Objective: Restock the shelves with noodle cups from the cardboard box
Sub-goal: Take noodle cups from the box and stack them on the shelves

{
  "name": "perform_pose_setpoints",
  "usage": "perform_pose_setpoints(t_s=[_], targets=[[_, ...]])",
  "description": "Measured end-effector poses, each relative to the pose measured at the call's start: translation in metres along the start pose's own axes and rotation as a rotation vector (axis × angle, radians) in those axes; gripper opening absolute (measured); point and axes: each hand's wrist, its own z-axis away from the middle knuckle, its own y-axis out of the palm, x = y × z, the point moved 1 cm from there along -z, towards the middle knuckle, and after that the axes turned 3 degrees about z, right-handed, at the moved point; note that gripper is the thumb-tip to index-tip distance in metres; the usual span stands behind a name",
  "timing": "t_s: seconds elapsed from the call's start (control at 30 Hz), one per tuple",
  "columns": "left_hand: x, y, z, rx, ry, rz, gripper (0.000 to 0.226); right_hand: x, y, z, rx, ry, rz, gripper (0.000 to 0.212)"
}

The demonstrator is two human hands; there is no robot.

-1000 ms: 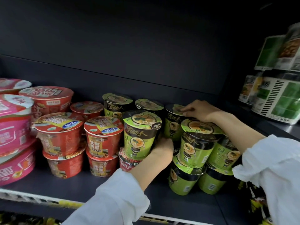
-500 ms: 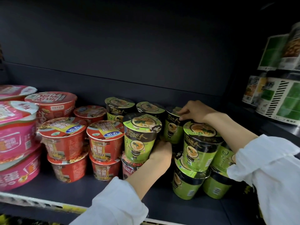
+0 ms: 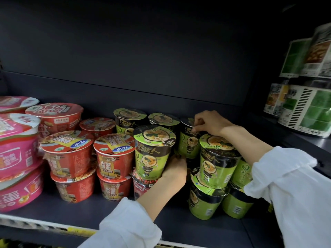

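Both hands hold green noodle cups on the dark shelf (image 3: 179, 228). Left hand (image 3: 174, 170) wraps its fingers around the right side of the front green cup (image 3: 153, 151), low on its wall; this cup stands upright on a red-and-black cup (image 3: 141, 185). Right hand (image 3: 208, 123) reaches further back and pinches the lid edge of the rear green cup (image 3: 188, 140) with curled fingers, so both hands are closed on a cup, not spread.

On the green cups the black band carries the large characters 汤达人. The red bowls (image 3: 114, 156) to the left show 安徽板面 on a yellow label, and a blue oval sticker on the lid which I cannot read. The pink bowls (image 3: 17, 149) at the far left have white writing too blurred to read.

Just to the right of the left hand stands a stack of green cups (image 3: 217, 161), two high, touching the right forearm. Between the two front stacks there is a narrow gap, where the left hand sits. The front strip of the shelf is bare up to its edge rail (image 3: 44, 225). Green-and-white packs (image 3: 311, 111) sit at the far right, well apart.
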Motion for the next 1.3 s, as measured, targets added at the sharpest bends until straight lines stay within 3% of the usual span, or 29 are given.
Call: perform_pose_setpoints(t_s=[0.13, 0.4, 0.53, 0.63, 0.83, 0.93, 1.1, 1.3], targets=[[0.000, -0.002, -0.001, -0.019, 0.000, 0.036, 0.050, -0.006, -0.007, 0.005, 0.042, -0.055, 0.023, 0.011], [-0.002, 0.000, 0.002, -0.039, 0.017, 0.003, 0.052, -0.006, 0.000, 0.011, -0.080, -0.013, -0.080, 0.013], [-0.003, -0.003, 0.007, -0.002, 0.011, 0.053, 0.050, -0.003, 0.001, 0.012, -0.044, 0.018, -0.077, 0.015], [-0.004, -0.004, 0.014, -0.027, 0.104, 0.088, 0.041, 0.001, -0.003, 0.021, -0.008, 0.051, -0.072, 0.021], [-0.002, -0.006, 0.026, -0.130, 0.321, 0.070, 0.028, 0.009, -0.010, 0.067, -0.104, 0.050, -0.075, 0.037], [0.003, -0.005, 0.028, -0.111, 0.383, 0.006, 0.032, 0.009, -0.009, 0.083, -0.085, 0.057, -0.060, 0.043], [0.014, -0.003, 0.034, 0.066, 0.484, -0.114, 0.057, 0.013, -0.004, 0.095, 0.043, 0.105, -0.064, 0.056], [0.023, -0.011, 0.039, 0.070, 0.590, -0.259, 0.055, 0.022, -0.007, 0.098, 0.071, 0.094, -0.037, 0.054]])
